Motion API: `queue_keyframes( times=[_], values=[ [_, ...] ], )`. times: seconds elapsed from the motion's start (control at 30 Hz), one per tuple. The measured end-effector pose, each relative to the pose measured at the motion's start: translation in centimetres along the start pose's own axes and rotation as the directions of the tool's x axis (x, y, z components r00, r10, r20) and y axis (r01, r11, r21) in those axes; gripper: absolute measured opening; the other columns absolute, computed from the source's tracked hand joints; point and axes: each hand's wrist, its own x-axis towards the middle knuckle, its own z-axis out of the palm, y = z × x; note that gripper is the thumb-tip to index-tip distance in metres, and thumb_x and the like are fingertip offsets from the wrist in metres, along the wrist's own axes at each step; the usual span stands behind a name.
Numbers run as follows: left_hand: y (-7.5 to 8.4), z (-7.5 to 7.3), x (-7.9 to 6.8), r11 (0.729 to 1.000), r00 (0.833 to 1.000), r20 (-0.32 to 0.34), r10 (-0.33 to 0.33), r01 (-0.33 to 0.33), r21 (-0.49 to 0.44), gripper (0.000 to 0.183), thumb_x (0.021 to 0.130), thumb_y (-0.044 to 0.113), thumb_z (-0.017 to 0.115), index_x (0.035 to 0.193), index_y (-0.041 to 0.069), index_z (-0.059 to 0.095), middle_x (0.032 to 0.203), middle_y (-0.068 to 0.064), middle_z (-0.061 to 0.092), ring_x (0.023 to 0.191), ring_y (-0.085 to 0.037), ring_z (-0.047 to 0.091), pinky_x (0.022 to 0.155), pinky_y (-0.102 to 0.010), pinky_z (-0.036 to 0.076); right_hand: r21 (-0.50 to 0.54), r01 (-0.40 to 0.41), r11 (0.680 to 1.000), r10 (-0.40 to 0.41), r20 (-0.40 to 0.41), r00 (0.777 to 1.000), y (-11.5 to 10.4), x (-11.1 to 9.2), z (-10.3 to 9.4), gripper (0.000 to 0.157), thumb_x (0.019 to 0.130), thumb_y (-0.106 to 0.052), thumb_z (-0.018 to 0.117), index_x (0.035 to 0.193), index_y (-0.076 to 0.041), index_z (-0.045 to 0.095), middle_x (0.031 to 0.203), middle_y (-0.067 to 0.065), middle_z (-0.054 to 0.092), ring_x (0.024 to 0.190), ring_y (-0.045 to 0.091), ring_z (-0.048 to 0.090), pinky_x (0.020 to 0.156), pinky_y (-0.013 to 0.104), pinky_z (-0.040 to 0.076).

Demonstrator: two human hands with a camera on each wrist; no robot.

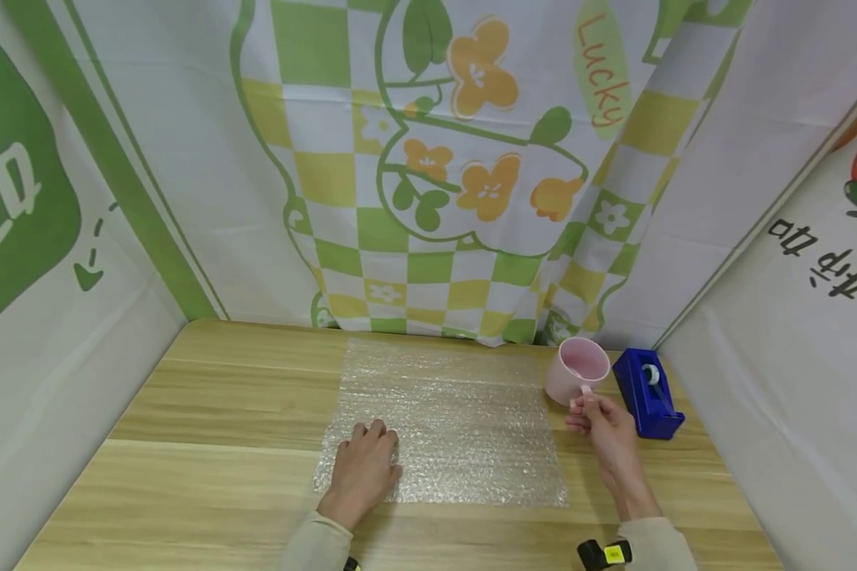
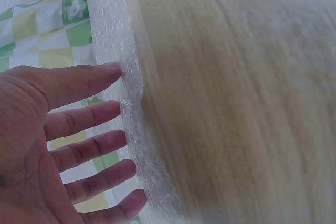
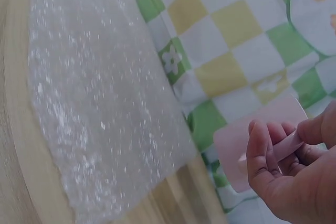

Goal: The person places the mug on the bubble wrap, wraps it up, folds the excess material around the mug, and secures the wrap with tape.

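Note:
A pink mug [image 1: 565, 379] stands at the back right of the wooden table, beside the right edge of a clear bubble wrap sheet [image 1: 464, 428]. My right hand [image 1: 610, 436] grips the mug's handle; in the right wrist view, fingers curl through it with the thumb [image 3: 315, 129] on top. Over the sheet's front left part is my left hand [image 1: 364, 468]. Its fingers are spread and relaxed in the left wrist view, fingertips at the bubble wrap [image 2: 134, 77], with nothing held.
A blue tape dispenser [image 1: 645, 396] with a roll in it stands just right of the mug, near the right wall. Behind the table's back edge hangs a green and yellow checked curtain [image 1: 428, 262]. White printed sheets wall both sides of the table [image 1: 207, 476].

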Motion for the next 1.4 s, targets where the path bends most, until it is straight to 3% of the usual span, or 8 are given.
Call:
queue_keyframes(
  times=[0.33, 0.67, 1.0, 1.4],
  values=[
    [-0.2, 0.2, 0.0, 1.000, 1.000, -0.011, 0.002, -0.002, -0.003, 0.032, 0.080, 0.022, 0.085, 0.104, 0.005, 0.073, 0.111, -0.012, 0.062, 0.102, -0.035, 0.055, 0.080, -0.055, 0.054, 0.026, 0.003, 1.000, -0.005, 0.083, 0.996, -0.9, -1.7, 2.2, 0.025, 0.108, -0.009, 0.046, 0.104, 0.011, 0.060, 0.085, 0.005, 0.068, 0.073, 0.011, 0.067, 0.072, 0.029, 0.061],
    [0.0, 0.1, 0.0, 1.000, 1.000, 0.010, -0.014, 0.014, -0.005, 0.033, 0.080, 0.023, 0.084, 0.106, 0.005, 0.072, 0.112, -0.012, 0.062, 0.104, -0.035, 0.055, 0.082, -0.057, 0.054, 0.009, -0.019, 1.000, 0.018, 0.136, 0.991, -1.0, -3.1, 4.6, 0.028, 0.108, -0.006, 0.045, 0.113, 0.019, 0.056, 0.085, 0.006, 0.067, 0.072, 0.013, 0.067, 0.072, 0.025, 0.059],
    [0.1, -0.1, 0.0, 1.000, 1.000, 0.008, -0.005, 0.005, -0.001, 0.033, 0.080, 0.022, 0.085, 0.106, 0.006, 0.073, 0.112, -0.012, 0.062, 0.104, -0.035, 0.055, 0.081, -0.056, 0.054, 0.035, -0.006, 0.999, -0.002, 0.200, 0.980, -0.1, -3.7, 7.0, 0.029, 0.108, -0.005, 0.044, 0.110, 0.022, 0.055, 0.088, 0.015, 0.065, 0.071, 0.014, 0.066, 0.070, 0.027, 0.060],
    [0.0, 0.1, 0.0, 1.000, 1.000, -0.008, -0.002, 0.002, -0.007, 0.031, 0.079, 0.021, 0.085, 0.103, 0.006, 0.072, 0.106, -0.009, 0.061, 0.100, -0.033, 0.056, 0.078, -0.053, 0.055, 0.005, -0.023, 1.000, 0.021, 0.268, 0.963, 1.5, -4.9, 9.6, 0.028, 0.107, -0.004, 0.047, 0.107, 0.021, 0.058, 0.087, 0.016, 0.065, 0.071, 0.015, 0.067, 0.069, 0.027, 0.061]
  ],
)
